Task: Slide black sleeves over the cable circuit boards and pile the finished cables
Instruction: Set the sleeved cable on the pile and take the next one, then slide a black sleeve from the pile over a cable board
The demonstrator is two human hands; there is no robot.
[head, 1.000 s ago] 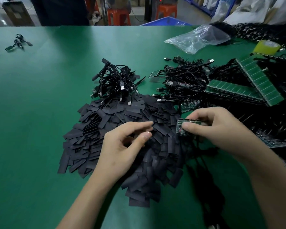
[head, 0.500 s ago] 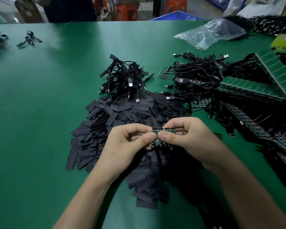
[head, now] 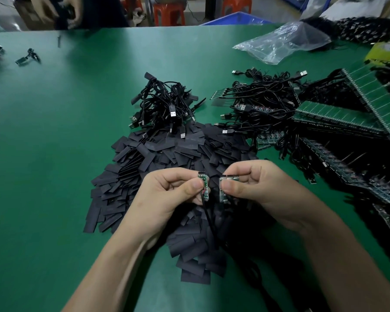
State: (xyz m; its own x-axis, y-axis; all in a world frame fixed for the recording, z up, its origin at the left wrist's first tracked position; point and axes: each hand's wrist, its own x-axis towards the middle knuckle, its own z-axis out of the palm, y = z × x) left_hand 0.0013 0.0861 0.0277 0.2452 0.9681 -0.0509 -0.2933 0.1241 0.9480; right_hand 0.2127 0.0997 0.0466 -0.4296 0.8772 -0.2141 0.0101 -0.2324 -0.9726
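Left hand (head: 167,194) pinches a narrow green circuit board (head: 204,186), cable dangling at 6 o'clock; right hand (head: 252,188) grips a wider green board strip (head: 225,188), above matte black flat sleeves (head: 158,158).

Cable pile (head: 164,106) behind sleeves (head: 167,158), panels (head: 347,118) right.

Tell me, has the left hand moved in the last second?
Yes. The left hand has lifted off the pile of black sleeves toward the right hand; it now pinches a small circuit board beside the right hand's strip.

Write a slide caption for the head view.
Left hand and right hand each hold a small circuit board above black sleeves.
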